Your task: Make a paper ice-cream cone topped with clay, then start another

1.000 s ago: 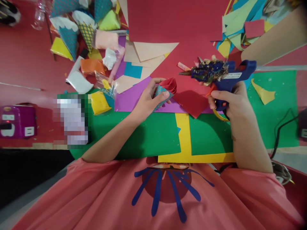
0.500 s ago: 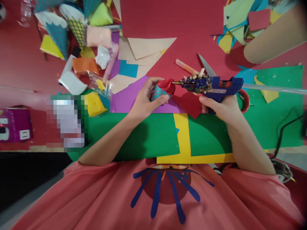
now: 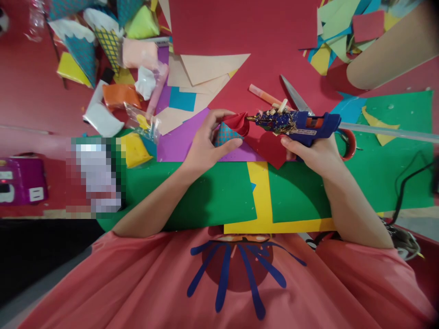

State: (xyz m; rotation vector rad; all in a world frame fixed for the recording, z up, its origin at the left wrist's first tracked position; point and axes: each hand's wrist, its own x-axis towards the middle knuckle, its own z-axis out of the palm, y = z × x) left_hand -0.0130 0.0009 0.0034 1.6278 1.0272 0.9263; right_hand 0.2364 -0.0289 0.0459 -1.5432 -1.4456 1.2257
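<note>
Wrapped around a small paper cone (image 3: 227, 134), my left hand (image 3: 206, 145) is closed, thumb toward me. The cone is blue with a crosshatch pattern outside and red inside, and its red edge faces right. My right hand (image 3: 313, 153) grips a dark blue hot glue gun (image 3: 291, 123) crusted with dried glue and scraps. The gun's nozzle points left, at the cone's red edge; whether it touches I cannot tell. A clear glue stick (image 3: 387, 131) runs out of the gun's back. Under the gun lie scissors (image 3: 295, 95) with a red handle and a red paper piece (image 3: 274, 148).
Finished-looking paper cones (image 3: 80, 45) and clay packets (image 3: 121, 95) crowd the upper left. Beige paper pieces (image 3: 212, 68) lie on purple paper, near an orange marker (image 3: 262, 93). A cardboard tube (image 3: 387, 50) and paper scraps (image 3: 343, 27) are at upper right. A black cable (image 3: 408, 183) runs at right.
The glue gun and my right hand have shifted slightly left, with the nozzle staying at the cone's red edge. My left hand holds the cone almost still.
</note>
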